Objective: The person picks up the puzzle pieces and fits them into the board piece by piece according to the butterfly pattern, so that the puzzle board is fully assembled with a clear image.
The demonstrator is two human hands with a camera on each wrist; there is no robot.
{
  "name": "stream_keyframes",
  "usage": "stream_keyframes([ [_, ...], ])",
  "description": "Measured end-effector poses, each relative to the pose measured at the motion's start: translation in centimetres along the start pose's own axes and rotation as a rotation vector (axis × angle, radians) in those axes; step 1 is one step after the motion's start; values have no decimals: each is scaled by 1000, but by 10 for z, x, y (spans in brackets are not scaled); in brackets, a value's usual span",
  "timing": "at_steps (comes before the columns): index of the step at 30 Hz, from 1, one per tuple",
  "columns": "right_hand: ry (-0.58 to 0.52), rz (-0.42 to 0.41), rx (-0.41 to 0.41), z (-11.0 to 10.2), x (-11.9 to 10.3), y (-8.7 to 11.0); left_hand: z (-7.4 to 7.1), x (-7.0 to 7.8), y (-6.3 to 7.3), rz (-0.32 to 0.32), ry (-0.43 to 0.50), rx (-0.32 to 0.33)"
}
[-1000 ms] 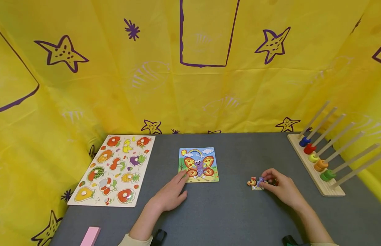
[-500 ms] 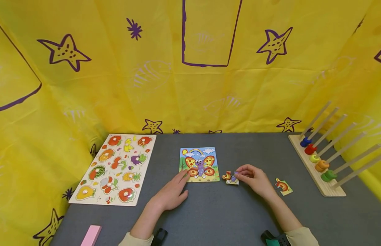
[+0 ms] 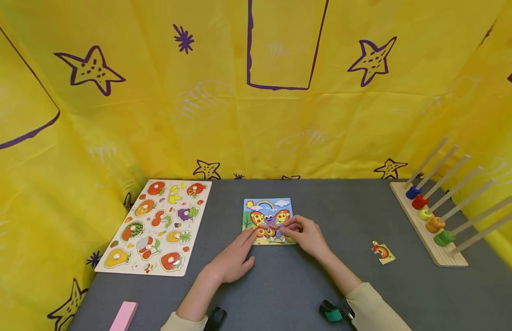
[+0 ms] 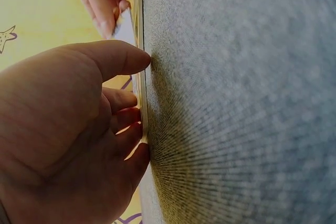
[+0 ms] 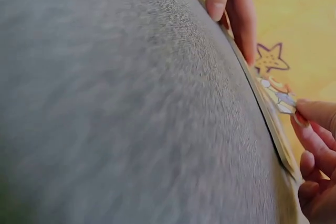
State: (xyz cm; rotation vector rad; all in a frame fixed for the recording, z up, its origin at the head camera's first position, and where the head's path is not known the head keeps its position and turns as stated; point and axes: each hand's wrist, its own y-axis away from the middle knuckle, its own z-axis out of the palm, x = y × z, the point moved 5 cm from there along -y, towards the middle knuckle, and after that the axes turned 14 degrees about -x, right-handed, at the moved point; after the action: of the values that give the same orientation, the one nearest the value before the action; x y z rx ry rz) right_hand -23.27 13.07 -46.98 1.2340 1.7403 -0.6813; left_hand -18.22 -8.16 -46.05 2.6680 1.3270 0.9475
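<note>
A square butterfly jigsaw board (image 3: 282, 202) lies mid-table. My left hand (image 3: 232, 258) rests its fingertips on the board's lower left edge, fingers fairly straight; the left wrist view shows the thumb (image 4: 123, 61) touching the table beside the rim. My right hand (image 3: 307, 235) pinches a jigsaw piece (image 5: 282, 98) between thumb and fingers, close over the lower part of the board. Part of that piece is hidden by the fingers. Another jigsaw piece (image 3: 383, 252), with an orange swirl and green corner, lies alone on the table to the right.
A wooden fruit peg puzzle (image 3: 180, 268) lies at the left. At the right stands a wooden peg rack (image 3: 454, 259) with coloured rings on slanting rods. A pink block (image 3: 124, 316) lies near the front left. Yellow patterned cloth (image 3: 223, 133) hangs behind the table.
My right hand has carried the pinched jigsaw piece leftward from the right side of the table to over the board. The other piece stays behind. My left hand has kept its place.
</note>
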Motion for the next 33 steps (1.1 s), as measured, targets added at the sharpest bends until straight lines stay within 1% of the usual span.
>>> stream_keyframes([
  [2, 17, -13, 5, 3, -3, -5, 0, 0, 0, -1, 4, -4],
  [5, 40, -11, 4, 8, -4, -12, 1, 1, 0, -3, 7, -12],
  [9, 106, -17, 4, 13, -5, -20, 0, 2, 0, 10, 17, -19],
  [13, 194, -66, 21, 16, -9, -23, 0, 3, -1, 25, 16, -22],
  [17, 269, -141, 43, 17, -13, -22, 0, 3, -1, 27, 8, -19],
  [19, 290, -182, 50, 17, -14, -22, 0, 3, -1, 23, 8, -19],
  [21, 305, -201, 49, 17, -15, -21, 0, 3, -1, 18, 8, -20],
  [27, 313, -164, 51, 18, -14, -23, -1, 3, -1, 17, 3, -12],
  [33, 320, -154, 54, 20, -12, -24, -2, 3, -1, -2, -14, -5],
])
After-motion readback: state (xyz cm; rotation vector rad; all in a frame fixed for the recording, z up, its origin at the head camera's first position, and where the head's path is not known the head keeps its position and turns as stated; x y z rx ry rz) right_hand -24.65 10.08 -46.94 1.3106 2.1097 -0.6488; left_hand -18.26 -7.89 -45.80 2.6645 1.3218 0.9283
